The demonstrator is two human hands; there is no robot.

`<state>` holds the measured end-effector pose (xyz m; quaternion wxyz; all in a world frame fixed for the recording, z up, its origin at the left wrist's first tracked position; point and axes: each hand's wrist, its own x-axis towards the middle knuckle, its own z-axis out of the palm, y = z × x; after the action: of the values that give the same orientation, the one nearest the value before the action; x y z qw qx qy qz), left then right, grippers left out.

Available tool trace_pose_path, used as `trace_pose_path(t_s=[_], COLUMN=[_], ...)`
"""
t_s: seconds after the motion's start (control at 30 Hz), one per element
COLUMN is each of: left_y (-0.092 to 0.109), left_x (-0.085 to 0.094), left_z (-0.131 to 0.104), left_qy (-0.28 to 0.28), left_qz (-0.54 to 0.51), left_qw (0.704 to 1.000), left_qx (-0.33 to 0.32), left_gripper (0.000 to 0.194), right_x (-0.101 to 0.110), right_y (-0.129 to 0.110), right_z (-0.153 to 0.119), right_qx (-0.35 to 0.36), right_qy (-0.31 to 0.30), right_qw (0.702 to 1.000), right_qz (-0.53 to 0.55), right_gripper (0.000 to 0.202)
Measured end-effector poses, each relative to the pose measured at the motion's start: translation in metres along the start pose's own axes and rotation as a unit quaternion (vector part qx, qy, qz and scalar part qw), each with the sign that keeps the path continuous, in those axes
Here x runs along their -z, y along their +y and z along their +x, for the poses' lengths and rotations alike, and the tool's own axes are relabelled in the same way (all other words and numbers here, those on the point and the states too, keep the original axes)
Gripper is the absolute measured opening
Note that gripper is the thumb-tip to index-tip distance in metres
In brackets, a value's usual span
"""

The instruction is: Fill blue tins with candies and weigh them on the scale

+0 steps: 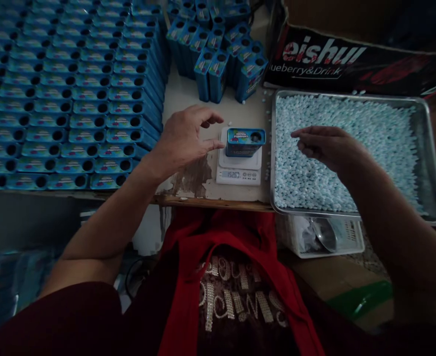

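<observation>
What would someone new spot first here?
Probably the blue boxes packed in rows on the left side of the table. Next might be the metal tray of pale pellets on the right, under the right hand. Between them, one box stands on a white scale.

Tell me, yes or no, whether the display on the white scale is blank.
No, the display shows digits, while a blue container stands on the white scale.
</observation>
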<state>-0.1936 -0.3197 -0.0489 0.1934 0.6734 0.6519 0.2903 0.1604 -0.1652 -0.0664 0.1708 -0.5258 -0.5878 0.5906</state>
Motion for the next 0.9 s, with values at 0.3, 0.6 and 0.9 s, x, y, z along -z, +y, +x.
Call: trace_pose_path(t_s=[0.3,0.6,0.9], left_y=[0.012,0.014,-0.023], left_x=[0.000,-0.043,0.048], left_z=[0.009,0.039,0.097], left_qy=[-0.027,-0.086,-0.010], left_qz=[0.039,0.063,0.090], left_qw=[0.999,0.992,0.993], left_qx=[-0.020,-0.068,-0.070], left_gripper=[0.056,0.073,0.042], right_x=[-0.067,-0.055,-0.087], right_y=[-0.068,-0.075,-0.084], right_z=[-0.010,0.004,0.105], right_qx=[0.185,0.174,0.231], right_qy=[-0.113,-0.098,0.028], right_qw=[0.969,0.977,0.947], right_qz=[-0.117,-0.071,-0.221], right_gripper=[0.024,0.024,0.038])
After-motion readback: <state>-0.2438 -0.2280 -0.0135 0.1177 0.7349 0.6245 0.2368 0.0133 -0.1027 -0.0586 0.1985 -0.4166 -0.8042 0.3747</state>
